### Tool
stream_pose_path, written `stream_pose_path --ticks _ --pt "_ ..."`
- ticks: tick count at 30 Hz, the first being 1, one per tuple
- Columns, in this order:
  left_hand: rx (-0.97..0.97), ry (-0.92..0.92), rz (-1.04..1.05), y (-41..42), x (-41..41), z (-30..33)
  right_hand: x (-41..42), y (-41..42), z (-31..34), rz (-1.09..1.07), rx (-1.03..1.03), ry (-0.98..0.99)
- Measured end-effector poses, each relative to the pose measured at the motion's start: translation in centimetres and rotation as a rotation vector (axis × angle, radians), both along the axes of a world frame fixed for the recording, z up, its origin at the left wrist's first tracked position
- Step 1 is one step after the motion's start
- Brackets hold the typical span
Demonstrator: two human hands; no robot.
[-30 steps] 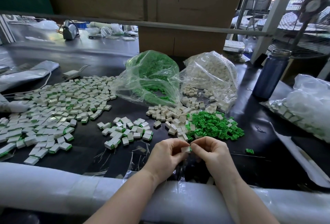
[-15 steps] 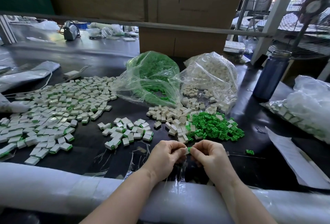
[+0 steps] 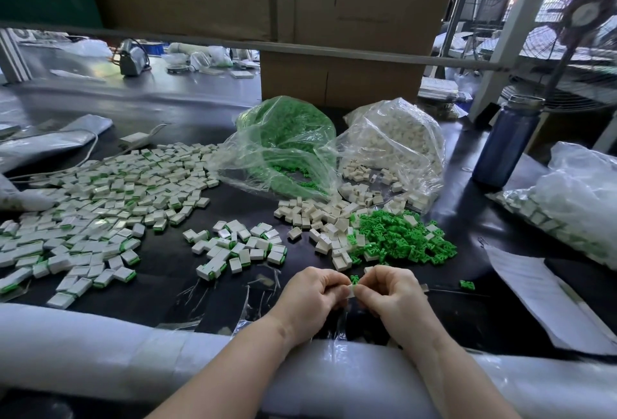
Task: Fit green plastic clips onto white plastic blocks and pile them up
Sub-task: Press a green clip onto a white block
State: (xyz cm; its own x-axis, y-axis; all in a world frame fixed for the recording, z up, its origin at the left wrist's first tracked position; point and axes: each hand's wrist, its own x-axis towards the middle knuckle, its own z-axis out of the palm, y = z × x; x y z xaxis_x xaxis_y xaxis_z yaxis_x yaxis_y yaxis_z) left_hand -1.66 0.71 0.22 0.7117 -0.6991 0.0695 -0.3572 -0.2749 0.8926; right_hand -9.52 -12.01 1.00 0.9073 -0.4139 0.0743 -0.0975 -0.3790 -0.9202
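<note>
My left hand pinches a white plastic block near the table's front edge. My right hand pinches a green clip against that block. Both sets of fingers meet at the piece, hiding most of it. Behind the hands lie loose white blocks and a heap of loose green clips. A small group of fitted blocks lies to the left of centre. A large spread of fitted blocks covers the left of the table.
An open bag of green clips and an open bag of white blocks stand behind the heaps. A blue bottle stands at right, near another bag and a paper sheet. White foam padding lines the front edge.
The hands stay together at the same spot. The green clip now shows between the fingertips, set against the white block.
</note>
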Motion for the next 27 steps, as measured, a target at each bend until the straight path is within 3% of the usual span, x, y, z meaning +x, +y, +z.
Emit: stream_pose_path --ticks 4,9,19,27 --pt "-0.012 -0.007 0.010 0.0 -0.2 0.1 0.1 0.1 0.0 -0.028 0.018 -0.026" --pt "-0.086 -0.007 0.051 -0.1 -0.3 0.2 0.1 0.0 0.1 -0.083 0.246 -0.132" --pt "-0.118 0.068 0.058 0.0 -0.5 0.6 -0.2 0.2 0.4 0.052 0.270 -0.196" --pt "-0.198 0.112 0.029 0.0 -0.5 1.0 0.0 0.2 0.2 0.086 0.321 -0.125"
